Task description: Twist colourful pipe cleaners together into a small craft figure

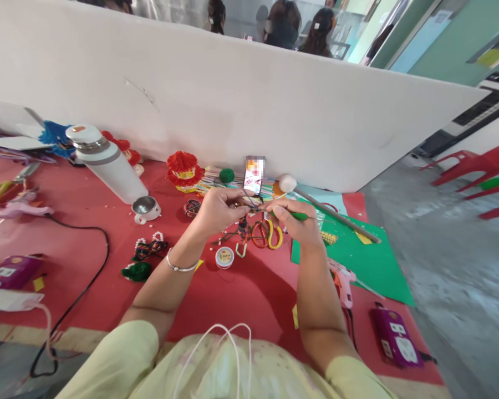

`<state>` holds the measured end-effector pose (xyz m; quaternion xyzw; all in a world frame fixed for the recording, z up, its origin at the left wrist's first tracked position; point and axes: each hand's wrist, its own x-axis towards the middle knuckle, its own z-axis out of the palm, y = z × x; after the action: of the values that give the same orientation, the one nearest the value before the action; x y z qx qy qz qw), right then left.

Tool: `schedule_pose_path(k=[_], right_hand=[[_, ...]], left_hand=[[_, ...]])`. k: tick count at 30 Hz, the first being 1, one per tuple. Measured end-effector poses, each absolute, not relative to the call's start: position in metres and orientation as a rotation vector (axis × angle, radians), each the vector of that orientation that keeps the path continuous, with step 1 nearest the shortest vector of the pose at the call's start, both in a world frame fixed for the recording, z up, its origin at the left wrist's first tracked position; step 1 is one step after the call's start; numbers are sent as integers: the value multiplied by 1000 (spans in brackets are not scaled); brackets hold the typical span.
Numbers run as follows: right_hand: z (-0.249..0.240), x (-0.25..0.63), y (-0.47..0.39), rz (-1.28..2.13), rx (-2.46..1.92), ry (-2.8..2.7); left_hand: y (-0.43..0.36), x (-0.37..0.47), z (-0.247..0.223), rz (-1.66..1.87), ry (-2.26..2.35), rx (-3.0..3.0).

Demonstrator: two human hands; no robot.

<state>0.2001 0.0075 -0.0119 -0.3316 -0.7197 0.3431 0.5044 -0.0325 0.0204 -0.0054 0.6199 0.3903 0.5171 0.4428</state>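
Near the middle of the red table, my left hand pinches dark yarn work between thumb and fingers. My right hand is closed around a green-handled tool, its thin tip pointing at the yarn. The two hands nearly meet. Multicoloured yarn hangs below them, beside scissors with yellow and red handles. A small round tin lies nearer to me. Just behind my hands a phone leans against the white partition.
To the left stand a white flask and a steel cup. A red flower ornament is behind my left hand. A pink glue gun and purple socket box lie right. People sit beyond the partition.
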Motion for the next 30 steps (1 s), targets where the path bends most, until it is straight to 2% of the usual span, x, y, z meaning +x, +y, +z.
schedule_pose_path(k=[4,7,12,16,19,23,30], right_hand=[[-7,188,3,345,-758,-1933],[-18,176,3,34,-691,-1986],[-39,170,9,-224,-573,-1880],[-28,180,11,40,-531,-1934],[-12,185,7,241,-599,-2001],[1,185,-2,325,-725,-2029],[-6,192,-1,916,-748,-1641]], left_hand=[[19,-25,-7,1426,1095,1468],[18,-22,-3,1483,993,1263],[17,-28,4,1179,687,915],[21,-36,4,1027,630,954],[25,-39,2,1152,745,1182],[26,-39,0,1240,893,1425],[21,-45,2,1038,730,1318]])
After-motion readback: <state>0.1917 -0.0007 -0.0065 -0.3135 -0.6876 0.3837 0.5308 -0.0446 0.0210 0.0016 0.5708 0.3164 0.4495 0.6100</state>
